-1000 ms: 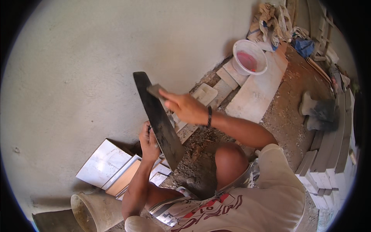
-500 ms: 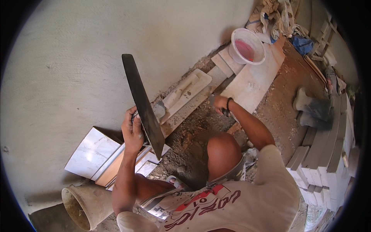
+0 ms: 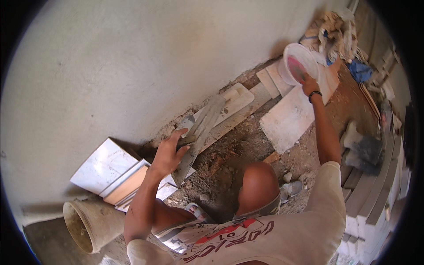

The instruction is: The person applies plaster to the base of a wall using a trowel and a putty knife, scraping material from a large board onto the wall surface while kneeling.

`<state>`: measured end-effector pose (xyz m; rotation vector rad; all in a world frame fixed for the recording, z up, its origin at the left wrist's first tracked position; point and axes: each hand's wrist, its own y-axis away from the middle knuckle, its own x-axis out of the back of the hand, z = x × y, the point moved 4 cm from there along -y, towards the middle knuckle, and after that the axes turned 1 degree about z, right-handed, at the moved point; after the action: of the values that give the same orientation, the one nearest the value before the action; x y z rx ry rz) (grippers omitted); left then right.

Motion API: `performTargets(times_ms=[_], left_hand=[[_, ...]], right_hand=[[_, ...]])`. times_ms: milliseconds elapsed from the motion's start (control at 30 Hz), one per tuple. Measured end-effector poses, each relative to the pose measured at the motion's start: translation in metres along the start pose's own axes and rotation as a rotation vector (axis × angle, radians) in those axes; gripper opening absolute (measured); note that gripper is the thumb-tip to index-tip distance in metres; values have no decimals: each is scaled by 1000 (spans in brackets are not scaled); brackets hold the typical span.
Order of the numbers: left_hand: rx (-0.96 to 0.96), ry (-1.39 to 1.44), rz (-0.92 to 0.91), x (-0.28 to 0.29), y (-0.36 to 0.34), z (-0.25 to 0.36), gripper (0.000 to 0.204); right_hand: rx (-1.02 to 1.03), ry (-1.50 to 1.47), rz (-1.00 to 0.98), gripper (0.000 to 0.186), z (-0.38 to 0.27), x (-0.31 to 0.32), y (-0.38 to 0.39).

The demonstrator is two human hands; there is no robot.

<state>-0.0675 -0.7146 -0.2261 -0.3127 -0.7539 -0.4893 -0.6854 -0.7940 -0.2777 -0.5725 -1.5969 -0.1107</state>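
Note:
My left hand [image 3: 169, 152] grips the dark handle of a plastering trowel [image 3: 207, 118]. The trowel's long, grey-smeared blade slants up and away over the ground near the wall. My right arm is stretched to the far right, where my right hand [image 3: 310, 85] is closed at the rim of a white plastic tub [image 3: 286, 76]. Pink shows inside the tub. A small grey-bladed hand tool [image 3: 297, 70] reaches from my right fist into it; its handle is hidden by my fingers. Beyond the trowel, a pale long float [image 3: 240, 95] lies on boards along the wall.
White tiles [image 3: 105, 165] lean at the wall's foot on the left, with a dirty bucket [image 3: 90, 225] on its side nearer me. A pale flat board [image 3: 287, 119] lies below the tub. Stacked slabs [image 3: 375, 194] stand at right, black boots [image 3: 364, 152] beside them. Crumpled sacks [image 3: 333, 33] lie far right.
My right hand has moved from mid-scene out to the tub, with the small bladed tool now inside. The trowel in my left hand has tipped from upright edge-on to a flatter slant.

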Motion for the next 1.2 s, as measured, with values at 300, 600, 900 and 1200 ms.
performTargets(times_ms=[300, 600, 900, 1200], left_hand=[[324, -190, -168, -1, 24, -57, 52], [465, -200, 61, 10, 7, -88, 53], [545, -218, -174, -32, -20, -120, 44], [407, -338, -58, -86, -50, -149, 50]], right_hand=[[-70, 248, -343, 56, -9, -17, -41], [105, -231, 27, 44, -28, 18, -71], [606, -733, -583, 48, -146, 197, 131], [194, -705, -1269, 58, -194, -61, 210]])
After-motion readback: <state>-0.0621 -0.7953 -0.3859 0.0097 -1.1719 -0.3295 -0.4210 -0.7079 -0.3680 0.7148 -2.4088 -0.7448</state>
